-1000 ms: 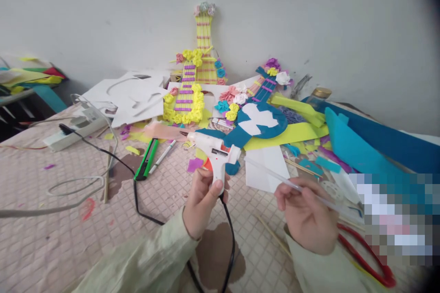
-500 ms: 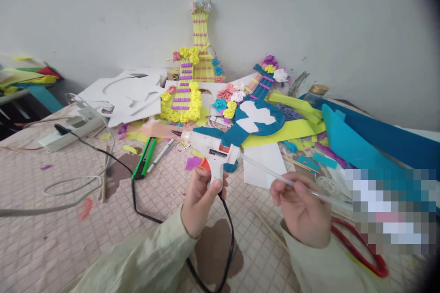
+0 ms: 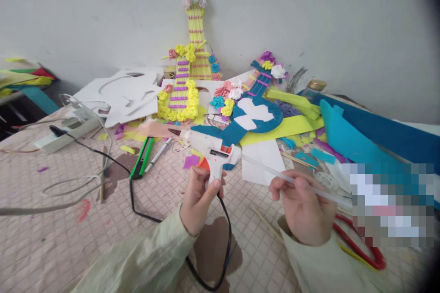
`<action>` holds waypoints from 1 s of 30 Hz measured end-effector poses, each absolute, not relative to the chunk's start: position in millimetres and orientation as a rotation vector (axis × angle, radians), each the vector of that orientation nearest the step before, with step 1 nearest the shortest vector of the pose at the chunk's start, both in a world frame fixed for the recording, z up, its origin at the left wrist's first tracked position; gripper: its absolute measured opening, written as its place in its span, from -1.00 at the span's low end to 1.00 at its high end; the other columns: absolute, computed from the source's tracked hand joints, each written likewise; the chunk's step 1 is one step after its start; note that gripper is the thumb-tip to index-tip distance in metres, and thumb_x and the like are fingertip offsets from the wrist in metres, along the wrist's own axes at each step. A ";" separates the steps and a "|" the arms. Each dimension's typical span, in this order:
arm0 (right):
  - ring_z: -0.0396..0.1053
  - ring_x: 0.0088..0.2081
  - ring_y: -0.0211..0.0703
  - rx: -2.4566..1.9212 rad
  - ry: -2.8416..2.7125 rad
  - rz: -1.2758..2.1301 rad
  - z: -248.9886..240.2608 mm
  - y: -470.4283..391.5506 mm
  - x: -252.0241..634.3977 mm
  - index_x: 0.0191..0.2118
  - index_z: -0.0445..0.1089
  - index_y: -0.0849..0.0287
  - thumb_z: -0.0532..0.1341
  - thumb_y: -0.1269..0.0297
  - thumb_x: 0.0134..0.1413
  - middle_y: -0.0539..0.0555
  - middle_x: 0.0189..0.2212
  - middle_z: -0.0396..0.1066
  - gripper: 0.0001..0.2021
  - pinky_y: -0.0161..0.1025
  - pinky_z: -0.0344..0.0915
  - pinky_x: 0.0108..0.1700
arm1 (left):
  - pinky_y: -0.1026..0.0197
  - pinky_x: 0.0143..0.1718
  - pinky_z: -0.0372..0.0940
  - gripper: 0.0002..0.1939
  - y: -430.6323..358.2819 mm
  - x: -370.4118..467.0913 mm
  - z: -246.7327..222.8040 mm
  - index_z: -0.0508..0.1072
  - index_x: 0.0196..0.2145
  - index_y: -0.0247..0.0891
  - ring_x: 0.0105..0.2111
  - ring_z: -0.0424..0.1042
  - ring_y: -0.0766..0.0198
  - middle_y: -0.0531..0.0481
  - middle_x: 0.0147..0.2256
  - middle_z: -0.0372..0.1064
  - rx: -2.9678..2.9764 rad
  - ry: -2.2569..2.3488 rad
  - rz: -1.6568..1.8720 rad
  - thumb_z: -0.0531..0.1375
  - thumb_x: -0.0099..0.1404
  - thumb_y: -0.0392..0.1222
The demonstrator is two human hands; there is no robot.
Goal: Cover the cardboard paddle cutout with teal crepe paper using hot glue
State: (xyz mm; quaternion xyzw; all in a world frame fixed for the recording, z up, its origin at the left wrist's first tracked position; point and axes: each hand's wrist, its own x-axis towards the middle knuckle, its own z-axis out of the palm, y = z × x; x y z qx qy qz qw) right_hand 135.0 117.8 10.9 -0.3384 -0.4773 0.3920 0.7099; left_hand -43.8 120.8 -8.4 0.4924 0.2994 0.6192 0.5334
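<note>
My left hand (image 3: 200, 197) is wrapped round the handle of a white hot glue gun (image 3: 206, 145), whose dark nozzle points left and whose orange trigger shows above my fingers. A small red light glows on its body. In my right hand (image 3: 305, 208), a long translucent glue stick (image 3: 263, 166) is pinched between thumb and fingers. Its left end reaches the back of the gun; whether it sits inside the opening I cannot tell. Behind the gun lies a blue paper guitar shape (image 3: 271, 116) with white patches. From the handle's base a black cord (image 3: 228, 238) loops down.
Yellow flowered paper guitars (image 3: 182, 89) lean at the wall. To the left lie a green utility knife (image 3: 142, 160), a white pen (image 3: 158, 155) and a power strip (image 3: 65, 135). Blue paper (image 3: 357, 132) and red-handled scissors (image 3: 376, 256) are on the right. Paper scraps litter the tabletop.
The view has shifted slightly. Both hands keep their grips on the glue gun and glue stick, with the stick's end still at the gun's rear.
</note>
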 end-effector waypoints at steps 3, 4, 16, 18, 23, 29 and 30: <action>0.32 -0.57 -0.24 -0.756 -1.061 0.875 12.4 118.0 135.4 -0.41 0.42 0.19 0.07 0.30 0.10 0.02 -0.62 0.39 -0.79 -0.31 0.21 -0.63 | 0.28 -0.51 0.20 -0.85 118.9 -43.4 -8.1 0.10 -0.34 -0.21 -0.47 0.25 0.40 0.02 -0.30 0.26 1.196 0.710 1.475 0.09 0.24 -0.19; 0.31 -0.58 -0.25 -0.760 -1.056 0.879 12.8 118.1 135.5 -0.43 0.42 0.19 0.06 0.28 0.11 0.02 -0.63 0.38 -0.78 -0.31 0.20 -0.64 | 0.29 -0.51 0.20 -0.84 118.1 -43.2 -7.8 0.10 -0.34 -0.21 -0.46 0.25 0.39 0.02 -0.29 0.26 1.202 0.710 1.469 0.09 0.24 -0.19; 0.32 -0.59 -0.23 -0.759 -1.149 0.677 7.0 116.5 137.3 -0.36 0.43 0.17 0.08 0.32 0.10 0.02 -0.60 0.40 -0.81 -0.28 0.21 -0.64 | 0.28 -0.50 0.23 -0.87 114.2 -44.3 -5.6 0.12 -0.32 -0.22 -0.44 0.27 0.38 -0.02 -0.28 0.25 1.221 0.674 1.418 0.07 0.25 -0.21; 0.32 -0.58 -0.24 -0.749 -1.221 0.611 5.7 114.9 136.5 -0.30 0.43 0.14 0.10 0.36 0.07 0.02 -0.55 0.42 -0.84 -0.26 0.22 -0.63 | 0.29 -0.52 0.21 -0.88 114.6 -43.2 -5.8 0.09 -0.32 -0.21 -0.49 0.26 0.41 0.00 -0.30 0.26 1.187 0.620 1.378 0.05 0.27 -0.22; 0.33 -0.55 -0.23 -0.734 -1.284 0.563 5.4 111.3 132.3 -0.22 0.42 0.08 0.12 0.36 0.06 0.03 -0.50 0.43 -0.82 -0.23 0.25 -0.58 | 0.28 -0.51 0.21 -0.87 113.4 -41.4 -5.9 0.07 -0.34 -0.21 -0.49 0.28 0.41 0.00 -0.29 0.26 1.185 0.604 1.352 0.05 0.27 -0.23; 0.32 -0.60 -0.23 -0.703 -1.218 0.614 2.6 115.2 134.4 -0.27 0.44 0.10 0.12 0.27 0.08 0.00 -0.62 0.39 -0.84 -0.26 0.21 -0.64 | 0.25 -0.46 0.25 -0.85 109.8 -43.7 -5.9 0.08 -0.35 -0.22 -0.47 0.29 0.39 -0.03 -0.26 0.26 1.262 0.682 1.377 0.07 0.25 -0.26; 0.31 -0.60 -0.23 -0.695 -1.218 0.620 2.2 115.4 134.8 -0.27 0.44 0.11 0.11 0.27 0.08 0.00 -0.62 0.39 -0.83 -0.26 0.21 -0.65 | 0.25 -0.46 0.25 -0.85 109.5 -43.7 -5.9 0.08 -0.35 -0.22 -0.46 0.29 0.39 -0.03 -0.26 0.26 1.265 0.692 1.380 0.08 0.24 -0.27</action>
